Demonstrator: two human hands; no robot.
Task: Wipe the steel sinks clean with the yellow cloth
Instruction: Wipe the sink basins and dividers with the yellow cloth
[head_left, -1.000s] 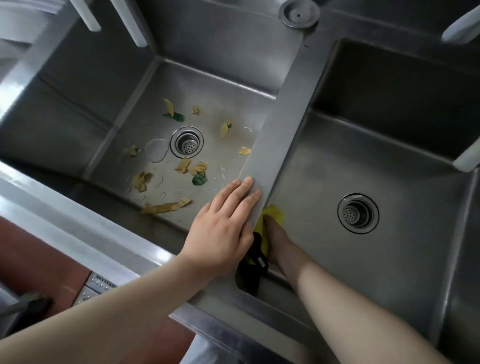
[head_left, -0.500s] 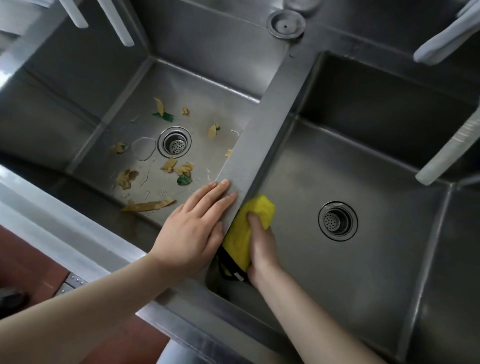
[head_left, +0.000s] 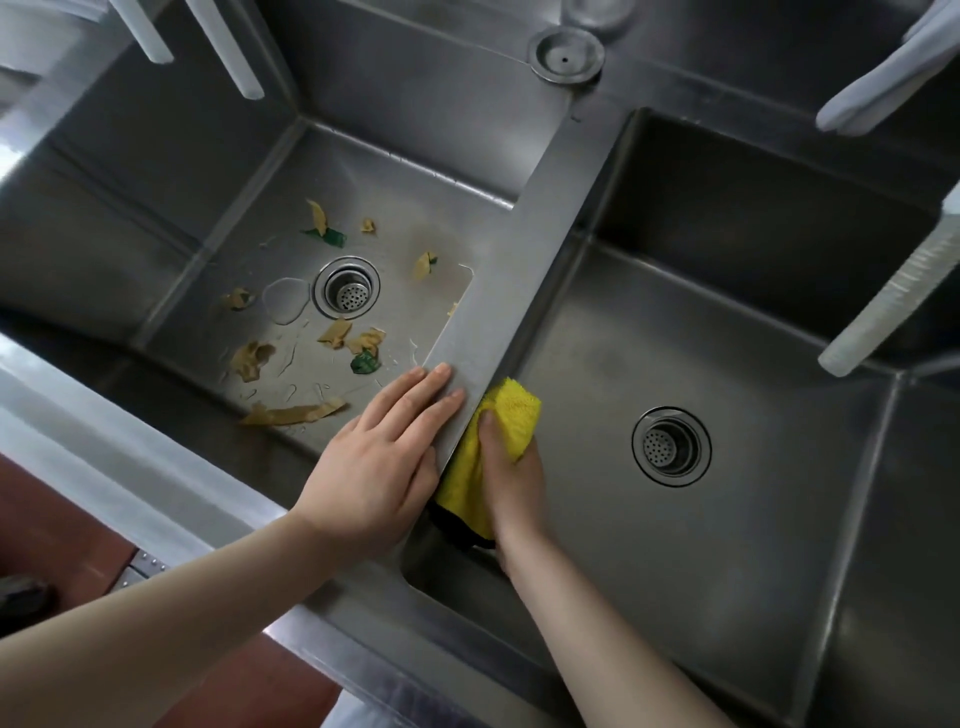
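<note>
The right hand (head_left: 511, 467) has its fingers curled round the yellow cloth (head_left: 506, 423), which a second ago was nearly hidden behind the divider (head_left: 524, 291) and now shows bunched and fluffy against the right sink's (head_left: 701, 545) left wall, so wiping there seems under way. The left hand (head_left: 379, 457) rests flat on the divider, fingers straight and together, while the left sink (head_left: 405, 218) is strewn with food scraps (head_left: 291, 413)

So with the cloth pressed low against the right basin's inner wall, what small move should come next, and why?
Probably a stroke of the yellow cloth along the wall beneath the steel divider, away from the person. The right hand grips it against that wall near the front corner, and the left hand rests flat on the divider as a brace. The wall farther along looks unwiped, though that is hard to confirm.
</note>
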